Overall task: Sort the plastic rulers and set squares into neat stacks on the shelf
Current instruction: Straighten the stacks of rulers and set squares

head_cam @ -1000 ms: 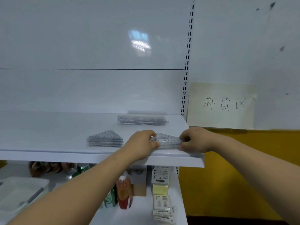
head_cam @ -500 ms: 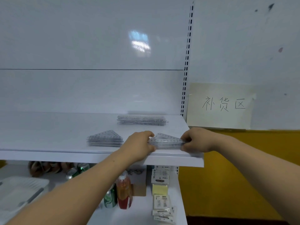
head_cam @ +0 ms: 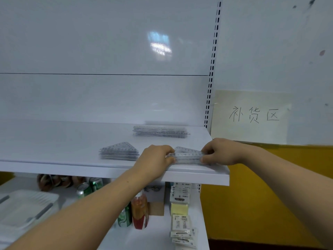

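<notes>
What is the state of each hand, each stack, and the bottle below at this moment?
right set square stack, near the front edge of the shelf, held at both ends.
left hand, grips that stack's left end.
right hand, pinches that stack's right end.
left set square stack, lying flat, untouched.
ruler stack, lying flat at the back, untouched.
orange bottle, upright.

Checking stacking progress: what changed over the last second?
Nothing visibly moved. The left hand and right hand still grip the ends of the right set-square stack at the front edge of the shelf; the left set-square stack and ruler stack lie as before.
</notes>
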`<state>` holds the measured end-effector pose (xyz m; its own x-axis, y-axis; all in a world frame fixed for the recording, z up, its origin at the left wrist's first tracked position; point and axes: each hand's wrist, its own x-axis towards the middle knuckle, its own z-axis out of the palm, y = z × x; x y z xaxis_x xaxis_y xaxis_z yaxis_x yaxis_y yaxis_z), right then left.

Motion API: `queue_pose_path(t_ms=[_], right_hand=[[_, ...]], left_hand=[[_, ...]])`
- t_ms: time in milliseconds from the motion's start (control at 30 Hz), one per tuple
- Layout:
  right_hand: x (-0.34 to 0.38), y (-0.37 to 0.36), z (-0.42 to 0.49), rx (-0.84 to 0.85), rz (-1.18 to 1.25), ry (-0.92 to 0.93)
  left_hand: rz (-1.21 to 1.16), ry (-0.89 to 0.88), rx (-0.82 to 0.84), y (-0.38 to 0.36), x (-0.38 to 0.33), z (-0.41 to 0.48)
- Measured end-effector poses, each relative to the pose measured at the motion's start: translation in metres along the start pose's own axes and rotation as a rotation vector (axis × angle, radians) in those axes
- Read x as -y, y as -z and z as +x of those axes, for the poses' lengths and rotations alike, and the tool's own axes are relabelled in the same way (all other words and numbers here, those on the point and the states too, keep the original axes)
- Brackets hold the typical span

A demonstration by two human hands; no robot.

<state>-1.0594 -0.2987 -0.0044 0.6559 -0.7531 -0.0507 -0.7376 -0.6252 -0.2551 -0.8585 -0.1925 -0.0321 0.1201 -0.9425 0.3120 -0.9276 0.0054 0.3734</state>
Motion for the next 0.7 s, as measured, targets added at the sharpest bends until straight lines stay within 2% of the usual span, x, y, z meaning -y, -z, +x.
queue_pose_path(t_ms=[167,267,400,700], right_hand=[[0.003,0.0,-0.004,-0.035,-0.004,0.024],[0.002,0.001,-0.008,0.02,-0.043,-0.011],[0.004,-0.002,-0.012,0.001,-0.084,0.009],[0.002,-0.003,-0.008,-0.026,-0.068,0.022]], left_hand=[[-0.06,0.035,0.026,-0.001,0.002,0.0],[-0.09,0.045,0.037,0.0,0.003,0.001],[-0.03,0.042,0.086,-0.001,0.004,0.003],[-0.024,0.022,0.074,-0.001,0.005,0.005]])
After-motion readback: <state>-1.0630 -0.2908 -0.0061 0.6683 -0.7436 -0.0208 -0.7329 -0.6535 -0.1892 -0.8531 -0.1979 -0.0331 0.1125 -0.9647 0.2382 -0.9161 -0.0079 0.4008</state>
